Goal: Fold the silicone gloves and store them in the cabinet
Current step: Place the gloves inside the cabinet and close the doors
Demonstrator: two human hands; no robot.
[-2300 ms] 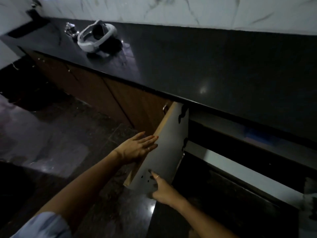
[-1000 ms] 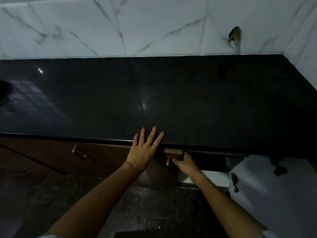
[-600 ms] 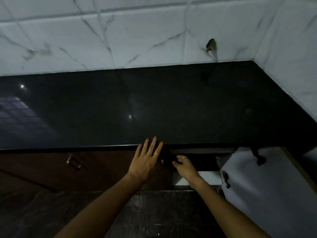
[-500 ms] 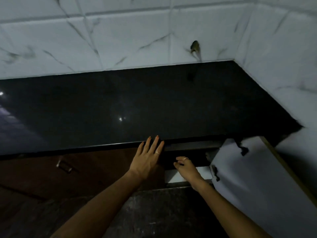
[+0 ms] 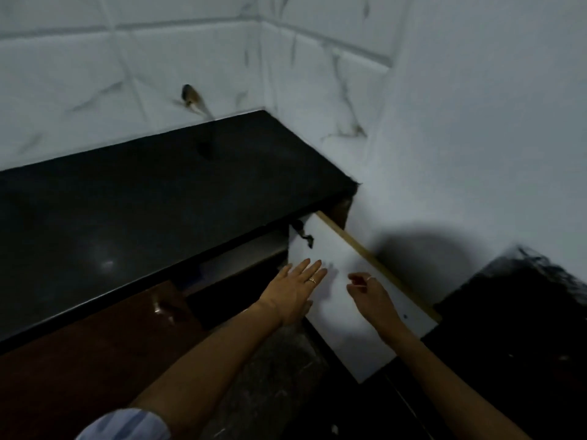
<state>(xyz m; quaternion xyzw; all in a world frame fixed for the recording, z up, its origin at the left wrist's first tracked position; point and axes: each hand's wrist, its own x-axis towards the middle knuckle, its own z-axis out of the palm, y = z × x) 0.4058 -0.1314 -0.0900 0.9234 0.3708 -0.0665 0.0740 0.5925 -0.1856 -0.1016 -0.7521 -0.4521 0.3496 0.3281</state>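
Observation:
The cabinet under the black countertop (image 5: 133, 204) has its right door (image 5: 355, 312) swung out, its white inner face toward me. My left hand (image 5: 293, 292) is flat with fingers spread, in front of the door's left edge and the dark cabinet opening (image 5: 241, 271). My right hand (image 5: 370, 295) hovers over the door's white face with fingers loosely curled and holds nothing. No silicone gloves are in view. The inside of the cabinet is too dark to make out.
The brown left cabinet door (image 5: 95, 354) with a metal handle (image 5: 162, 308) is closed. White marble-tiled walls (image 5: 333, 90) meet at the corner and a plain white wall (image 5: 492, 154) stands right behind the open door. Dark floor (image 5: 279, 385) lies below.
My view has swung right toward the corner. The left door is now closed. Both hands have moved from the counter edge over to the right door's white face.

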